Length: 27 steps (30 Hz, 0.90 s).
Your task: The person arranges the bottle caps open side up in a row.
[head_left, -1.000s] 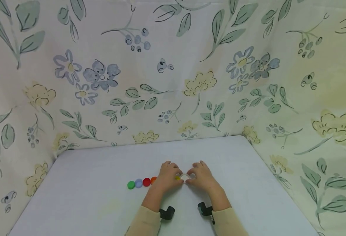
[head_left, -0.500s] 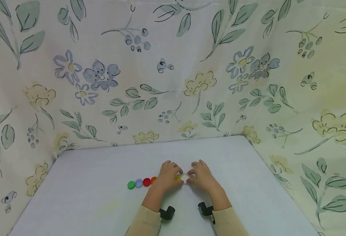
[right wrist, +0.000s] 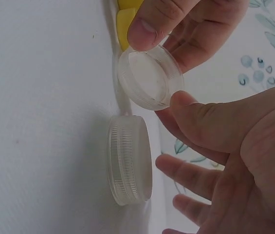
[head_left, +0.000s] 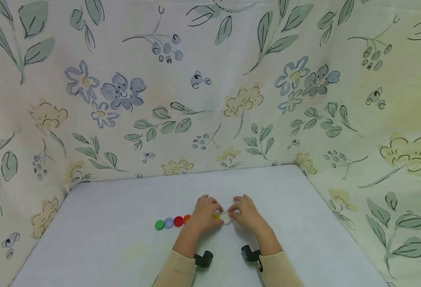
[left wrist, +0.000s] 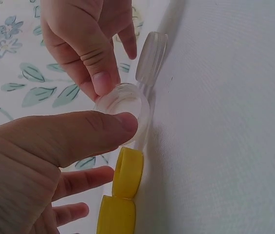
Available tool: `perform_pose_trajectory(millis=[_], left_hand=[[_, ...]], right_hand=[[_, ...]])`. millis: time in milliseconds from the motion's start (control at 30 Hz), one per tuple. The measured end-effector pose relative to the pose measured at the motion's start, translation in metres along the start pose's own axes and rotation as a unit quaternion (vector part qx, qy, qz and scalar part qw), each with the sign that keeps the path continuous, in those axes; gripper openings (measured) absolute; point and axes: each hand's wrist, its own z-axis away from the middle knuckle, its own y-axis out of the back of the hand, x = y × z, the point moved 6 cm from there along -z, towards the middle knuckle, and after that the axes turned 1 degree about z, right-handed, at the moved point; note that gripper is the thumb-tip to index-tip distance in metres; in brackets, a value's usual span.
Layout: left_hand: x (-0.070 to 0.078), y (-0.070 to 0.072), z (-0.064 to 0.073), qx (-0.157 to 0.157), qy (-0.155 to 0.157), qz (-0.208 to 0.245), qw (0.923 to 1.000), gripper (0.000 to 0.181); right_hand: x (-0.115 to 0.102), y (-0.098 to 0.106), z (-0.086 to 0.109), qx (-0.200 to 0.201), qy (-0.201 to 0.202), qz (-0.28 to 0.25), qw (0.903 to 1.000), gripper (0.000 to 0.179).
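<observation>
Clear cap [right wrist: 148, 79], round, see-through, hollow, tilted, pinched at its rim, between a yellow cap [left wrist: 128, 173] and a second clear cap [right wrist: 129, 161]

A pale cloth [head_left: 210, 59] with pictures of green leaves [head_left: 33, 19], blue flowers [head_left: 124, 93], yellow flowers [head_left: 244, 101] and little blue berries [head_left: 167, 48] goes along the back and both sides of a big white table [head_left: 106, 215]. The table top looks flat and smooth, with rounded back corners. The light is soft, and the cloth looks a bit yellow on the right side.
</observation>
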Motion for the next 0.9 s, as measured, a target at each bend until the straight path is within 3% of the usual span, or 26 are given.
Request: perform_pose_trajectory(millis=[900], left_hand=[[0.009,0.01,0.002,0.037,-0.041,-0.016,0.9984,0.015]], right_hand=[[0.006,0.004,-0.005,0.024,0.007,0.004,0.9997,0.007]])
